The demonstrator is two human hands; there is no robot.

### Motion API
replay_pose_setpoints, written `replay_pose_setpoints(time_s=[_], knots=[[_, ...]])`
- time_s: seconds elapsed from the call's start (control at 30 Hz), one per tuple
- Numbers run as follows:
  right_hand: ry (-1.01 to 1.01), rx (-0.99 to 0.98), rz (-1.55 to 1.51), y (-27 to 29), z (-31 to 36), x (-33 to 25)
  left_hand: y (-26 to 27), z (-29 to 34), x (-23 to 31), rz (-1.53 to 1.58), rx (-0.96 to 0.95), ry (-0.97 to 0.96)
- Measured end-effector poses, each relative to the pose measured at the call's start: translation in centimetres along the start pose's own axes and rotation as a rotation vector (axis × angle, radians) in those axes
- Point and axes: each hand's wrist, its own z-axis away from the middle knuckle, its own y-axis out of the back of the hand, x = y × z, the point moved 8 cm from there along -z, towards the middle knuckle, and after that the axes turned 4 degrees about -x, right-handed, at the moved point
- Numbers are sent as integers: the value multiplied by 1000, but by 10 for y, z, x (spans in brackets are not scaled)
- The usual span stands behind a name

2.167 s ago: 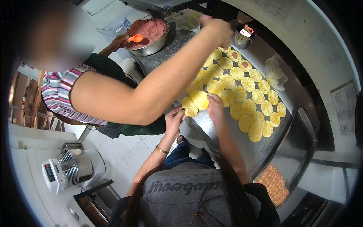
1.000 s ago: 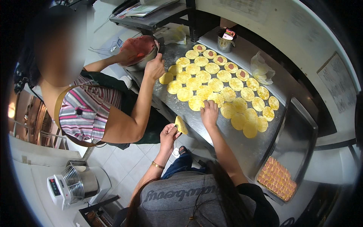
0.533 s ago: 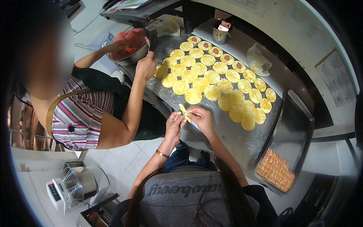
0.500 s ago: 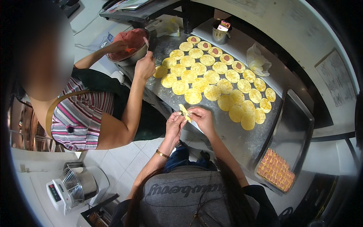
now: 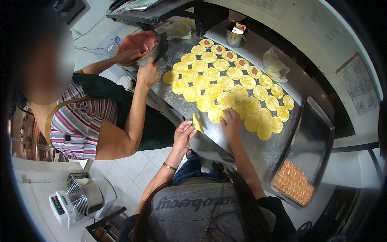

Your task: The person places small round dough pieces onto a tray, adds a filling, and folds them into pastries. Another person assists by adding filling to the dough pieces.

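My left hand (image 5: pixel 184 134) pinches a limp, partly folded yellow dough round (image 5: pixel 197 123) in front of the table's near edge. To its right, my right hand (image 5: pixel 231 121) reaches over the worktop, fingertips and thumb apart at the right edge of a flat dough round (image 5: pixel 215 114). Many thin yellow dough rounds lie in rows beyond, a few overlapping on the right. Several along the far row carry a dab of pink filling (image 5: pixel 229 55).
At left a co-worker (image 5: pixel 86 117) has both hands at a metal bowl of pink filling (image 5: pixel 139 42). A metal tray (image 5: pixel 318 121) at right holds tightly packed small filled pieces. A metal container (image 5: pixel 234 38) and crumpled plastic bag (image 5: pixel 276 66) stand behind. A mixer (image 5: pixel 80 199) is lower left.
My right hand has left the dough in my left and moved right, onto the worktop. A round now lies flat at the near edge. The co-worker's hands have shifted at the bowl.
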Motion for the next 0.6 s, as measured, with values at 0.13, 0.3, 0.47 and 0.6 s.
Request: replay_pose_setpoints(time_s=[0.13,0.3,0.47,0.6], knots=[[56,44,84,7,12,-6,-11,0,-9,-11,-45,27],[-186,-57,-858,15,8,-19,-30,0,-19,-26,-46,68],[-119,-126,-913,24,17,-49,-40,-2,-35,9,-59,91],[-159,-136,-1005,30,21,-37,-49,-1,-42,-1,-71,92]])
